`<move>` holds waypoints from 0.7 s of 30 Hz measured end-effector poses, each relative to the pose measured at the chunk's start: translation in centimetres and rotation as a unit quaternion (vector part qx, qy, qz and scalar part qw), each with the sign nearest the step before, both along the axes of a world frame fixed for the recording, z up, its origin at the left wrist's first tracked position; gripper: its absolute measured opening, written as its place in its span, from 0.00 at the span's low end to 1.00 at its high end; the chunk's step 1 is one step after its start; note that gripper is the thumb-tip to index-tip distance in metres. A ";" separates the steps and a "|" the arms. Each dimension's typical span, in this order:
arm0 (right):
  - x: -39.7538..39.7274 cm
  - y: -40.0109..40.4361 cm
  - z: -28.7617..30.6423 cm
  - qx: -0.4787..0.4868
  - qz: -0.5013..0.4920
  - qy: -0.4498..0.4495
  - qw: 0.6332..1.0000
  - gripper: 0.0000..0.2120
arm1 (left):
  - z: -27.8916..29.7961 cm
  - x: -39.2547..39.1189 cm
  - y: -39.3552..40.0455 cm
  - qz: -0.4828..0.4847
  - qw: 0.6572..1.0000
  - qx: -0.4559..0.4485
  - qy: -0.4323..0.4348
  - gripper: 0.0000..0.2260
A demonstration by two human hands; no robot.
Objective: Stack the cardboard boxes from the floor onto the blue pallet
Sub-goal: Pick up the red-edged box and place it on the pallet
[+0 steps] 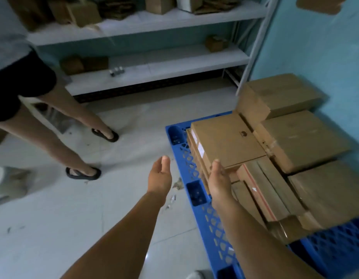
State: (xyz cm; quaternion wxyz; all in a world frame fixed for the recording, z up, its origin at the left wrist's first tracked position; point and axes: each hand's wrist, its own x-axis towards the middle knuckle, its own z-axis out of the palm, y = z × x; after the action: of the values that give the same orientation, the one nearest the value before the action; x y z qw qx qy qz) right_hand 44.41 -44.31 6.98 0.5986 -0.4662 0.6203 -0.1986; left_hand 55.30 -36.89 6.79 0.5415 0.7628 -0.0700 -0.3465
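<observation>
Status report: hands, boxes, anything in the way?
Left hand open, free. Right hand open against top box on blue pallet. Second person stands left.

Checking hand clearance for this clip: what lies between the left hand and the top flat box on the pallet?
In the head view, only the blue pallet edge and pale floor separate the left hand from the top flat box.

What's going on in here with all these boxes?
A person is stacking cardboard boxes on a blue pallet by the wall. The right hand touches the near edge of the top flat box; the left hand hovers open and empty. A second person stands near the shelves.
</observation>
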 end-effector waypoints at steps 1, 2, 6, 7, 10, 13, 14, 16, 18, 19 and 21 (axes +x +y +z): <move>0.9 1.2 0.1 -0.006 0.012 0.002 1.000 0.28 | 0.1 0.7 1.8 0.014 1.000 0.002 0.005 0.23; 1.8 2.5 0.3 -0.008 0.031 0.008 0.999 0.26 | 0.3 1.3 3.6 0.030 1.000 0.001 0.009 0.24; 5.2 8.7 0.7 -0.033 0.116 0.007 0.993 0.27 | 0.8 3.3 11.3 0.080 0.997 -0.002 0.010 0.24; 5.9 10.4 0.5 -0.038 0.133 0.004 0.990 0.28 | 1.0 3.5 13.3 0.093 0.996 -0.003 0.011 0.24; 7.8 15.6 0.0 -0.044 0.182 -0.010 0.982 0.24 | 1.1 3.8 19.5 0.139 0.990 -0.006 0.010 0.24; 9.2 20.7 -0.5 -0.029 0.239 0.001 0.971 0.28 | 1.0 3.7 25.6 0.186 0.983 0.006 0.006 0.25; 9.6 22.4 -0.4 -0.022 0.259 0.001 0.966 0.27 | 0.9 3.6 27.6 0.203 0.979 0.008 0.004 0.25; 10.4 25.6 -0.7 -0.020 0.296 -0.006 0.955 0.27 | 0.6 3.5 31.3 0.241 0.970 0.010 0.006 0.25; 11.2 28.8 -1.2 -0.017 0.328 -0.010 0.945 0.26 | 0.3 3.2 34.9 0.281 0.959 0.013 0.009 0.24; 11.6 30.3 -1.6 -0.017 0.341 -0.013 0.940 0.26 | 0.1 3.1 36.6 0.302 0.953 0.019 0.008 0.24; 12.3 33.0 -2.4 -0.012 0.379 -0.004 0.925 0.30 | -0.6 3.0 39.7 0.344 0.938 0.030 0.016 0.23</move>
State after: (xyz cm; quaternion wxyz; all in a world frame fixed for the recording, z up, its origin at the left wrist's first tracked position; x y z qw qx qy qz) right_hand 56.75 -11.35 4.57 0.6263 -0.6726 0.3927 0.0336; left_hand 58.29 2.81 6.17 0.6058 0.7504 0.2156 -0.1530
